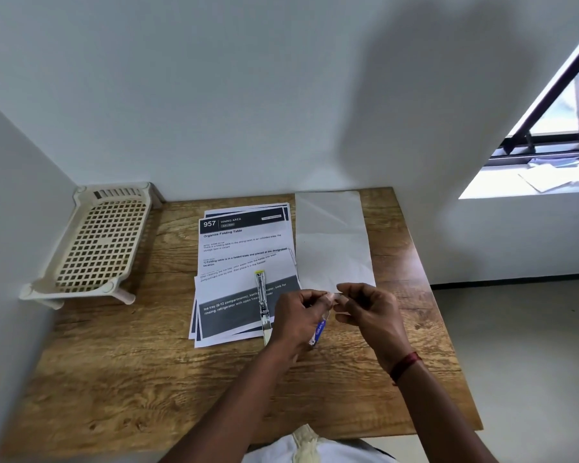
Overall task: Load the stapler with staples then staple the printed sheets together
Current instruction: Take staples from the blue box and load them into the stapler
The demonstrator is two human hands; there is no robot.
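Both hands meet above the wooden table [131, 379] in the head view. The left hand [298, 317] curls round a small blue-and-white staple box [319, 332]. The right hand [370, 312] pinches something tiny at the left fingertips, likely a staple strip [337, 294], though it is too small to be sure. Such a strip would be light, stiff and brittle, so I judge it best held gently by its long sides. The stapler [261, 295] lies opened out on the printed sheets [244, 248], just beside the left hand. A blank sheet [331, 238] lies to the right of them, and a cream plastic rack [104, 242] stands at the table's far left. White walls close in, with a window [569, 105] on the right.
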